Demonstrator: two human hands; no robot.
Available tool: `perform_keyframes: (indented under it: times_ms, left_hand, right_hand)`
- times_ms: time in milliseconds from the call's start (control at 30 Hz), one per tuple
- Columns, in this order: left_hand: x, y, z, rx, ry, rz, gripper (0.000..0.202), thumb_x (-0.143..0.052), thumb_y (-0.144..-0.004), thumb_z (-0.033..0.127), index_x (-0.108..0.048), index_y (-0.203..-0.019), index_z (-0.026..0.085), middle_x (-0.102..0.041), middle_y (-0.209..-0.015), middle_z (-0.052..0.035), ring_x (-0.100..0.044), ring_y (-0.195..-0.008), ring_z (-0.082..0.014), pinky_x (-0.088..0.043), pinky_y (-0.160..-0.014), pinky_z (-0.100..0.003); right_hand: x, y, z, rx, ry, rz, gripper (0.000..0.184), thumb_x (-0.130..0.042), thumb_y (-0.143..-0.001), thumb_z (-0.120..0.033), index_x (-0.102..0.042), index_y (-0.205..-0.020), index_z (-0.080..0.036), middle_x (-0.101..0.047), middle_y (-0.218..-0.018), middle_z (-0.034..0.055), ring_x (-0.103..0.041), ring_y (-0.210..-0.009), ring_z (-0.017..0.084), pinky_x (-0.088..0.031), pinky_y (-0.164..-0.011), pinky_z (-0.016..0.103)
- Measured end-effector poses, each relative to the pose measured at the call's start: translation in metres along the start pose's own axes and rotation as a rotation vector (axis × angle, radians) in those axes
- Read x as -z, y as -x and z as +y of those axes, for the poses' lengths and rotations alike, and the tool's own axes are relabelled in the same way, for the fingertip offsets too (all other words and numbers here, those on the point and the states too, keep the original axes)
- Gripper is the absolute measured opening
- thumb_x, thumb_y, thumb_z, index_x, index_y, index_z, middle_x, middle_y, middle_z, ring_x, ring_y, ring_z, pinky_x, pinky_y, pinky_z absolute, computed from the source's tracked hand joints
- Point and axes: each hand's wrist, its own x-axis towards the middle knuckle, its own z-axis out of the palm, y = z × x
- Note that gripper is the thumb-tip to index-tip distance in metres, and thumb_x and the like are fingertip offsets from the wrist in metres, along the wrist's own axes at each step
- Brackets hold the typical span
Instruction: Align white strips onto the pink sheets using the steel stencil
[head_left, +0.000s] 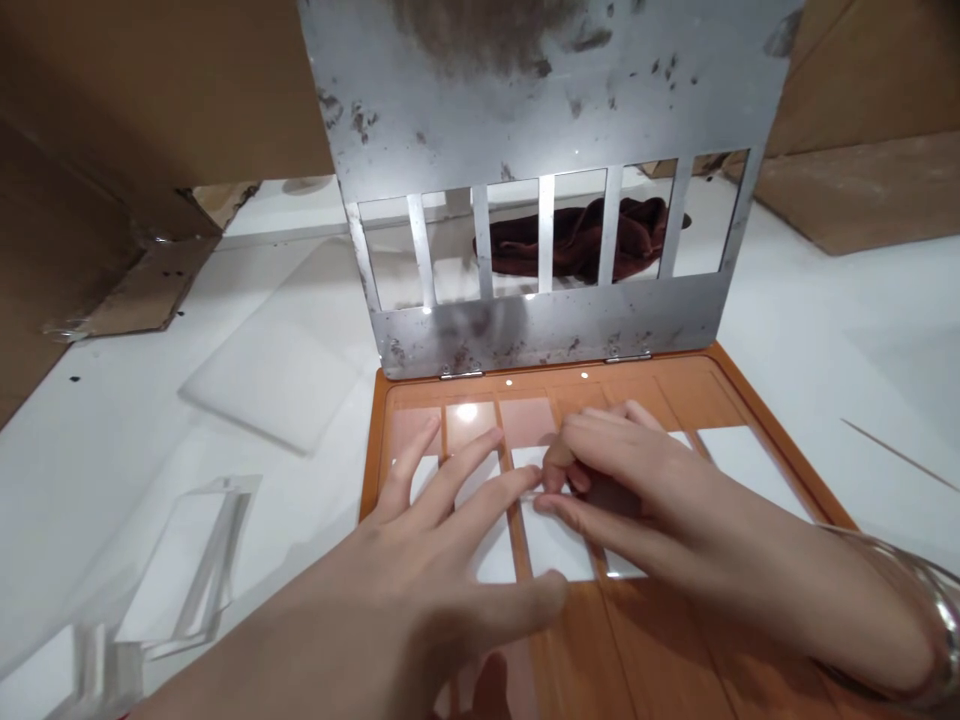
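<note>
An orange tray with long slots lies in front of me, its hinged metal lid standing up behind it. Thin white and clear rectangular pieces sit in the slots. My left hand lies flat over the left slots, fingers spread on the pieces. My right hand reaches in from the right, thumb and fingers pinched together at the edge of a white piece in a middle slot. A bangle sits on my right wrist.
A dark brown cloth lies behind the lid, seen through its slots. A white foam sheet and clear plastic blocks rest on the white table at the left. Brown cardboard stands at the back left and right.
</note>
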Motion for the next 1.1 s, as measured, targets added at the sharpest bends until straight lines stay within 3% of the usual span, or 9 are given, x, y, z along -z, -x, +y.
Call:
perform_keyframes:
  times_ms: [200,300,467,667,733,833,900,1033,1100]
  left_hand:
    - [-0.002,0.004,-0.003,-0.002,-0.017,0.016,0.054,-0.07,-0.089,0.025,-0.062,-0.139,0.042,-0.02,-0.179,-0.001,-0.022,-0.162,-0.0457,-0.043,-0.117,-0.073]
    - [0.002,0.003,-0.004,-0.011,-0.009,0.023,0.06,-0.071,-0.084,0.022,-0.061,-0.141,0.039,-0.027,-0.177,-0.002,-0.025,-0.161,-0.0453,-0.039,-0.12,-0.074]
    - [0.004,-0.002,-0.005,-0.001,-0.034,-0.011,0.053,-0.067,-0.086,0.021,-0.063,-0.135,0.041,-0.037,-0.172,-0.001,-0.028,-0.16,-0.0401,-0.033,-0.121,-0.078]
    - [0.001,0.001,-0.004,-0.007,-0.054,0.041,0.065,-0.071,-0.078,0.016,-0.062,-0.138,0.038,-0.033,-0.173,-0.0025,-0.025,-0.16,-0.0423,-0.027,-0.123,-0.078]
    - [0.001,0.001,-0.001,-0.04,-0.089,0.097,0.06,-0.068,-0.081,0.016,-0.063,-0.138,0.035,-0.037,-0.172,0.0005,-0.031,-0.159,-0.0379,-0.019,-0.13,-0.072]
    - [-0.005,-0.001,0.004,-0.104,-0.218,0.196,0.039,-0.053,-0.093,0.012,-0.07,-0.124,0.028,-0.058,-0.153,0.0085,-0.045,-0.148,-0.0199,0.008,-0.137,-0.047]
    - [-0.014,-0.001,0.005,-0.122,-0.362,0.257,0.045,-0.042,-0.095,0.004,-0.072,-0.12,0.028,-0.067,-0.138,0.0112,-0.048,-0.138,-0.0127,0.018,-0.133,-0.039]
    - [-0.035,0.004,0.003,-0.185,-0.596,0.344,0.057,-0.036,-0.095,-0.001,-0.07,-0.131,0.027,-0.063,-0.144,0.0092,-0.039,-0.146,-0.0171,0.013,-0.133,-0.053]
    - [-0.04,0.006,0.004,-0.197,-0.659,0.335,0.055,-0.04,-0.095,0.001,-0.071,-0.132,0.029,-0.065,-0.144,0.011,-0.05,-0.141,-0.0124,-0.009,-0.136,-0.038]
  right_hand:
    - [-0.002,0.0,0.002,0.001,0.022,0.013,0.022,-0.058,-0.108,-0.028,-0.056,-0.087,-0.023,-0.059,-0.082,-0.0044,-0.051,-0.073,0.016,-0.032,-0.079,0.035]
    - [-0.002,-0.001,0.0,0.0,0.024,0.032,0.022,-0.058,-0.107,-0.027,-0.055,-0.086,-0.022,-0.061,-0.082,-0.0044,-0.052,-0.073,0.016,-0.032,-0.079,0.035]
    - [-0.002,-0.003,-0.001,0.003,0.047,0.064,0.021,-0.06,-0.106,-0.024,-0.055,-0.085,-0.022,-0.061,-0.082,-0.0035,-0.052,-0.073,0.017,-0.033,-0.075,0.034]
    - [-0.002,-0.002,0.0,-0.029,0.055,0.063,0.023,-0.058,-0.107,-0.026,-0.055,-0.084,-0.022,-0.061,-0.08,-0.003,-0.049,-0.071,0.018,-0.032,-0.071,0.033]
    - [-0.002,-0.001,0.0,-0.03,0.057,0.063,0.021,-0.055,-0.107,-0.024,-0.055,-0.085,-0.023,-0.062,-0.08,-0.0029,-0.049,-0.07,0.018,-0.032,-0.071,0.034]
    - [-0.003,-0.002,0.0,-0.04,0.063,0.059,0.018,-0.055,-0.106,-0.021,-0.054,-0.087,-0.023,-0.064,-0.083,-0.0023,-0.051,-0.072,0.017,-0.035,-0.074,0.035]
    - [-0.005,-0.002,-0.001,-0.048,0.077,0.05,0.017,-0.056,-0.105,-0.021,-0.053,-0.088,-0.023,-0.064,-0.083,-0.0019,-0.052,-0.073,0.017,-0.037,-0.076,0.035]
    - [-0.001,-0.003,-0.002,-0.111,0.036,0.078,0.011,-0.056,-0.104,-0.025,-0.055,-0.094,-0.024,-0.064,-0.085,0.0002,-0.055,-0.076,0.019,-0.041,-0.071,0.035]
    - [0.008,-0.004,-0.002,-0.173,-0.067,0.11,0.013,-0.052,-0.107,-0.034,-0.056,-0.098,-0.025,-0.065,-0.089,0.0009,-0.059,-0.08,0.02,-0.045,-0.069,0.034]
